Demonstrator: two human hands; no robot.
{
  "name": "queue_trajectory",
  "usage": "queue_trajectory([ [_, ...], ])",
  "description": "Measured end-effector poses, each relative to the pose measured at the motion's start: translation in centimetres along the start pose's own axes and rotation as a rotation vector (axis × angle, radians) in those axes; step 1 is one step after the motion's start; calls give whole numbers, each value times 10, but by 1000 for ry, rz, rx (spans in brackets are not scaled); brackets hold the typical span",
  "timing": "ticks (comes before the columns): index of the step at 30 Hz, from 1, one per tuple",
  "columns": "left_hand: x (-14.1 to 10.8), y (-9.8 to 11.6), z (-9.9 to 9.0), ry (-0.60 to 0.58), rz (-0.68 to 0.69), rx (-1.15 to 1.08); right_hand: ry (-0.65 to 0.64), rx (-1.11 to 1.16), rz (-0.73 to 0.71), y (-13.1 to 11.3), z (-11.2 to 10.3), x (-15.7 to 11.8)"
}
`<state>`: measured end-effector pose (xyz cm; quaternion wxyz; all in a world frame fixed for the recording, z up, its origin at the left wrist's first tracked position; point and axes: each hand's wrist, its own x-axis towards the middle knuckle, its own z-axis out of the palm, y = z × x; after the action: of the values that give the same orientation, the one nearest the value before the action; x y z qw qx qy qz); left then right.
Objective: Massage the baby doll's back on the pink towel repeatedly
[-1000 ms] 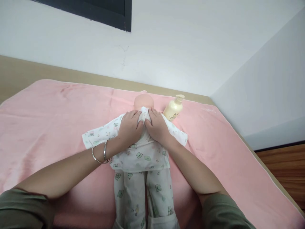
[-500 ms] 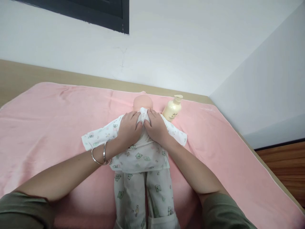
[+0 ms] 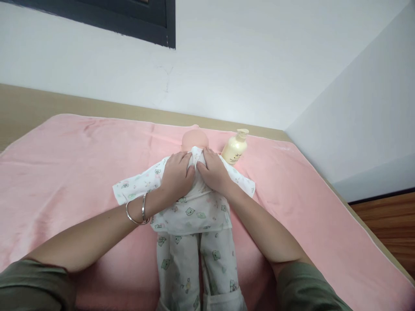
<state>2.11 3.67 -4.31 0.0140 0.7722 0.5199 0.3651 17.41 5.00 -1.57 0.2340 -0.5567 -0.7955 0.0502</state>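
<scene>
A doll lies on the pink blanket, its bare round head (image 3: 195,139) toward the wall. It is dressed in a white printed top (image 3: 197,216) and matching trousers (image 3: 216,263), with both sleeves spread sideways. My left hand (image 3: 177,172) is closed on the left side of the top's collar, near the neck. On the right side of the same collar, my right hand (image 3: 214,170) grips the cloth. The thumbs face each other across a raised fold of fabric. The doll's neck and upper chest are hidden beneath cloth and fingers.
A cream pump bottle (image 3: 235,147) stands right of the doll's head. The pink blanket (image 3: 308,207) covers most of a wooden surface (image 3: 97,106). Behind rises a white wall (image 3: 227,65) with a dark frame (image 3: 136,17). Brown wood (image 3: 389,220) shows at the right edge.
</scene>
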Motion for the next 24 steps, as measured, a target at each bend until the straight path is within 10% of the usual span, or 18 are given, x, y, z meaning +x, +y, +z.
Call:
queue_trajectory([
  [8, -16, 16, -4, -19, 56, 65, -77, -19, 61, 23, -8, 14],
  [17, 24, -23, -1, -110, -37, -30, -28, -200, -77, -31, -3, -34],
  [24, 17, -13, -4, -19, -81, -93, -47, -33, -37, -28, -9, -34],
])
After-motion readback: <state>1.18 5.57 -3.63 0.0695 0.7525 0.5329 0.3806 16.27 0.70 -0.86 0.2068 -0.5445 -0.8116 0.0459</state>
